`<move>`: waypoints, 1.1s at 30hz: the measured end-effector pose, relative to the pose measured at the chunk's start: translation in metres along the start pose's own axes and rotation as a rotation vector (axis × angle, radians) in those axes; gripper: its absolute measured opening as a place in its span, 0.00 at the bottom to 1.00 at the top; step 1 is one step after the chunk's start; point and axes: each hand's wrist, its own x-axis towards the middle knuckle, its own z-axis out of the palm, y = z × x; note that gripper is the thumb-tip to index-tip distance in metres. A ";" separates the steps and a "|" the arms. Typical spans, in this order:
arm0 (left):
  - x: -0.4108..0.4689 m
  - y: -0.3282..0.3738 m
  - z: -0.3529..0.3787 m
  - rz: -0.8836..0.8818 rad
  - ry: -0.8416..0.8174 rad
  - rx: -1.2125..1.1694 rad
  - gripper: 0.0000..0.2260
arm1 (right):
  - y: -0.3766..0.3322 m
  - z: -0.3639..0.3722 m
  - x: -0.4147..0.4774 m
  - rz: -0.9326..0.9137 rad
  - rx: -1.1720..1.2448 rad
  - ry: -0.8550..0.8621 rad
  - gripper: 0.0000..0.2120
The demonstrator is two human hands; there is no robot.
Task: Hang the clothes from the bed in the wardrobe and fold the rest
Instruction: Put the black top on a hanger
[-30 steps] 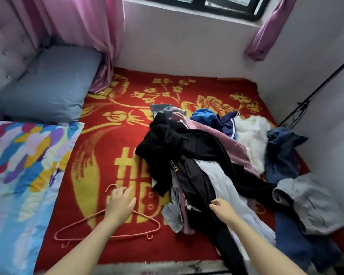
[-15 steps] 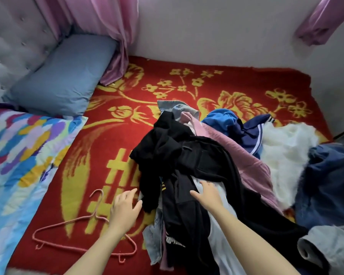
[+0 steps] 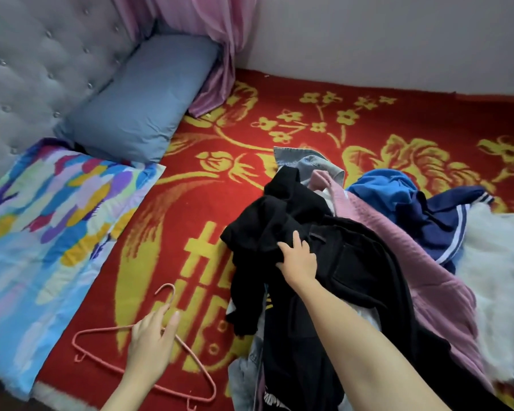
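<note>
At the near left of the bed (image 3: 196, 203), a pink hanger (image 3: 194, 361) is laid flat on the red blanket. Its shoulder bar runs from the left towards the near right, and its hook is turned to the far side. The left hand (image 3: 152, 336) is placed over the hanger's neck with fingers straight and loosely spread; no wire is seen to be clasped.

To the right and a little farther off, the black garment (image 3: 279, 229) is heaped at the left edge of the clothes pile (image 3: 413, 262). A fold of it is pinched by the right hand (image 3: 298, 259), thumb on the left and fingers curled into the cloth. The garment's length is trailed from that grip towards the near edge.

The garment is thus reached by the right hand and the hanger by the left, with a strip of blanket between them. It is judged that the two must be brought together across that gap, collar towards hook.

Farther left, a blue pillow (image 3: 137, 99) is propped against the headboard.
</note>
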 end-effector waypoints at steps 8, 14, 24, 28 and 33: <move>-0.011 -0.006 -0.007 0.028 -0.044 -0.029 0.24 | 0.021 -0.042 -0.024 0.038 0.546 0.155 0.08; -0.008 0.033 -0.032 0.198 -0.136 -0.117 0.36 | -0.040 -0.160 -0.076 -0.267 0.775 0.440 0.04; -0.002 0.121 -0.152 0.723 -0.307 -0.803 0.44 | -0.178 -0.319 -0.219 -0.416 1.358 0.604 0.07; 0.015 0.127 -0.200 0.713 -0.249 -0.630 0.12 | -0.194 -0.353 -0.251 -0.362 1.363 0.792 0.06; 0.028 0.107 -0.294 1.084 -0.381 -0.470 0.18 | -0.173 -0.348 -0.282 -0.211 1.399 0.889 0.09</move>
